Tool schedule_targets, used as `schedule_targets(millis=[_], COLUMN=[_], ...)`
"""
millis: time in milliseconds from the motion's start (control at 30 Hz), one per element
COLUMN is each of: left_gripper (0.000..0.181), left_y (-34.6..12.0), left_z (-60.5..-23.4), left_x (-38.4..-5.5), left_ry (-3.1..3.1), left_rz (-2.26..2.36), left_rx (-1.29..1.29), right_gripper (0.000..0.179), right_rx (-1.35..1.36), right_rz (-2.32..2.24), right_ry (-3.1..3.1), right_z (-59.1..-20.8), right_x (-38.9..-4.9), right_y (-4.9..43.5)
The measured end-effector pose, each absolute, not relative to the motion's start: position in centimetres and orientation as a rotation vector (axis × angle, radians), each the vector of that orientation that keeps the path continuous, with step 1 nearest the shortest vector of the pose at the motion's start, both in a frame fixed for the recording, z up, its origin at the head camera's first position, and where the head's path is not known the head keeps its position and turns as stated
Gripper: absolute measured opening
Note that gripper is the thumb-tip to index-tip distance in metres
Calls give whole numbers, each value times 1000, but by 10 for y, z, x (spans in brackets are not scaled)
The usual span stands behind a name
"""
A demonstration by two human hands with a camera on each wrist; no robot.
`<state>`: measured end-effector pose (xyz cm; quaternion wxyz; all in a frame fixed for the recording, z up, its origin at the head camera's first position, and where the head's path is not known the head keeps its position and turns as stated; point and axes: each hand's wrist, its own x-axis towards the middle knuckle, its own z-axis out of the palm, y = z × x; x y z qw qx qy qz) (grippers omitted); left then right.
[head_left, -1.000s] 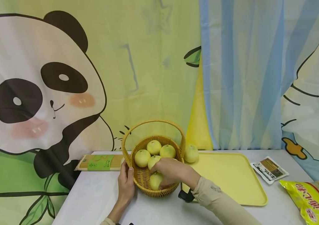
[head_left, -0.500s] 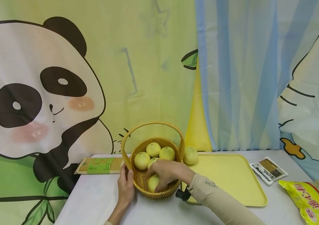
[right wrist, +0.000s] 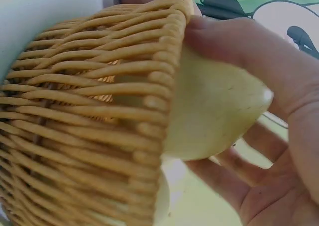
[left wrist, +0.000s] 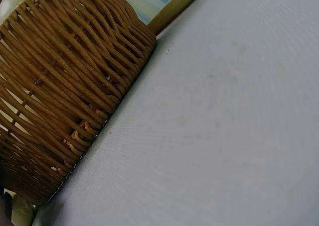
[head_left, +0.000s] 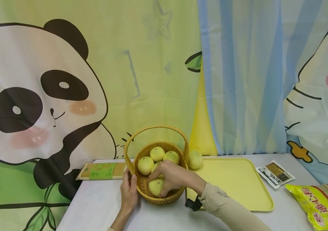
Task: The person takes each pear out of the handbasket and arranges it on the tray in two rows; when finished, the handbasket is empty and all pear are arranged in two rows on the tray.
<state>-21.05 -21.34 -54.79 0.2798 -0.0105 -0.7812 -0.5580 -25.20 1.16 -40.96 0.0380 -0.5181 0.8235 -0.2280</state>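
A wicker basket (head_left: 142,184) with a tall arched handle stands upright on the table and holds several small pale yellow-green melons (head_left: 157,154). My left hand (head_left: 129,194) grips the basket's left side, thumb near the rim. Reaching in from the right, my right hand (head_left: 173,177) holds the nearest melon (head_left: 155,187) at the front of the basket. The right wrist view shows this melon (right wrist: 219,109) between thumb and spread fingers, right at the rim. In the left wrist view the basket wall (left wrist: 70,71) appears, with most of the left hand out of sight.
Right of the basket lies a yellow tray (head_left: 236,183), with another melon (head_left: 195,159) at its back left corner. A noodle pack (head_left: 103,171) lies left, behind the left hand. A white sachet (head_left: 275,174) and a yellow food bag (head_left: 318,205) lie far right.
The held melon and my right hand have shifted slightly left within the basket. My left hand keeps its place on the basket, and the head view has tilted a little.
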Motion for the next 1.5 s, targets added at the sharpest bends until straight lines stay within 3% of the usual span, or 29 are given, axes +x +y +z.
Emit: schedule_targets(millis=[533,1100,1500], left_gripper=[46,47,46], left_y=[-213,-209,-212], left_z=[-550,-548,-549], left_x=[-206,-208,-211], left_ry=[-2099,-2090,-2095], left_rz=[-1477,-1527,-1485], left_rx=[-8,-28,-6], right_gripper=[56,55,56], right_rx=[-1658,-1256,-921], right_rz=[-1566,-1801,-2024], right_ry=[2359,2451,2580], right_z=[-425,-413,-409], right_x=[-246,-247,-273], right_y=[58,129,206])
